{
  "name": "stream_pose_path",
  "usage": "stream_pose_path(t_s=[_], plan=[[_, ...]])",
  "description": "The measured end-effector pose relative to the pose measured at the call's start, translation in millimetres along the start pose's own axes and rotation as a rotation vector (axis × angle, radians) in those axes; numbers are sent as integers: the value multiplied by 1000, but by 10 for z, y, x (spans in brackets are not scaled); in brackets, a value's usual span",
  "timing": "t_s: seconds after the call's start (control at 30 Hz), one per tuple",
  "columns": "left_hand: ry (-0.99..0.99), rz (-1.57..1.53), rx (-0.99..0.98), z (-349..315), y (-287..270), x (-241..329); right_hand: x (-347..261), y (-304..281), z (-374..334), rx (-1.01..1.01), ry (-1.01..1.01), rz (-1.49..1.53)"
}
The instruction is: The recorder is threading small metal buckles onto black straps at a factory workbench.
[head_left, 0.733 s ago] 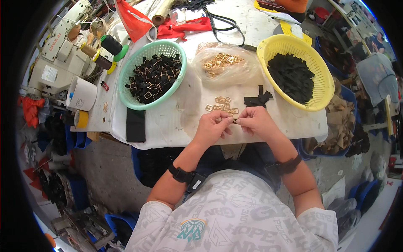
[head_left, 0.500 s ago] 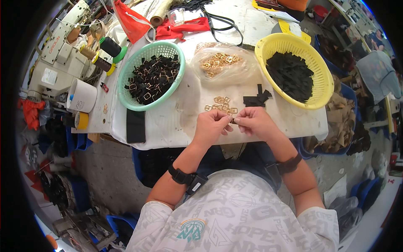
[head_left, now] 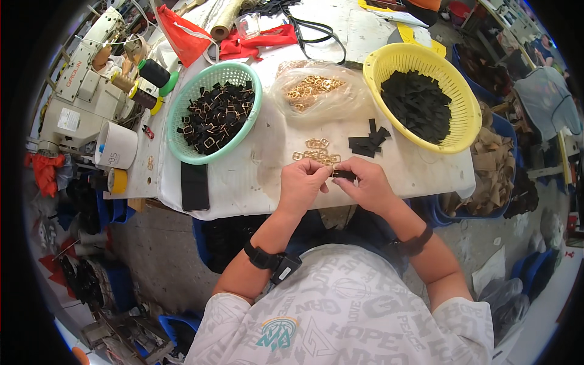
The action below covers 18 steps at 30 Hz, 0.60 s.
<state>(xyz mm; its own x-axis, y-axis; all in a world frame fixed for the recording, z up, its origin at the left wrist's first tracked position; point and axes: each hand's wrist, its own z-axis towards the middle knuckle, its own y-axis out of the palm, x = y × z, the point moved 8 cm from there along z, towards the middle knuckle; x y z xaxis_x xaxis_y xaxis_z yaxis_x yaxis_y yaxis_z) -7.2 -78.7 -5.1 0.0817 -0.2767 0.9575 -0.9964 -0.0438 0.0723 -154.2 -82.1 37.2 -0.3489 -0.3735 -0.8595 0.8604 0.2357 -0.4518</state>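
Observation:
My left hand (head_left: 302,185) and my right hand (head_left: 369,185) meet fingertip to fingertip above the table's near edge. A short black fabric strip (head_left: 345,174) is pinched in my right hand. My left thumb and forefinger are closed on a small gold buckle, mostly hidden by the fingers. Just beyond them lies a small pile of loose gold buckles (head_left: 317,152). A few black strips (head_left: 368,143) lie past my right hand.
A green basket (head_left: 173,137) holds black strips fitted with gold buckles. Beside it are a clear bag of buckles (head_left: 316,91) and a yellow basket (head_left: 468,131) of black strips. A phone (head_left: 194,187) lies near the front edge; a sewing machine (head_left: 76,103) stands left.
The black strip now shows plainly between my hands; before, it was mostly hidden. My right-hand fingers have shifted along it. The whole view has moved slightly.

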Motion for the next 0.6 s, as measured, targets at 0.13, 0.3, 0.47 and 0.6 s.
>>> stream_pose_path(t_s=[0.13,0.3,0.47,0.6], plan=[[-69,-72,-77,-34,3,21,-18,-18,-5,-5,-36,32],[-158,-350,-120,-64,6,-15,-47,-30,-4,19,-91,120],[-132,-358,-179,-71,8,-28,-127,-41,23,0,-121,60],[-80,-258,-151,-86,-26,46,-209,-56,38,-3,-150,65]])
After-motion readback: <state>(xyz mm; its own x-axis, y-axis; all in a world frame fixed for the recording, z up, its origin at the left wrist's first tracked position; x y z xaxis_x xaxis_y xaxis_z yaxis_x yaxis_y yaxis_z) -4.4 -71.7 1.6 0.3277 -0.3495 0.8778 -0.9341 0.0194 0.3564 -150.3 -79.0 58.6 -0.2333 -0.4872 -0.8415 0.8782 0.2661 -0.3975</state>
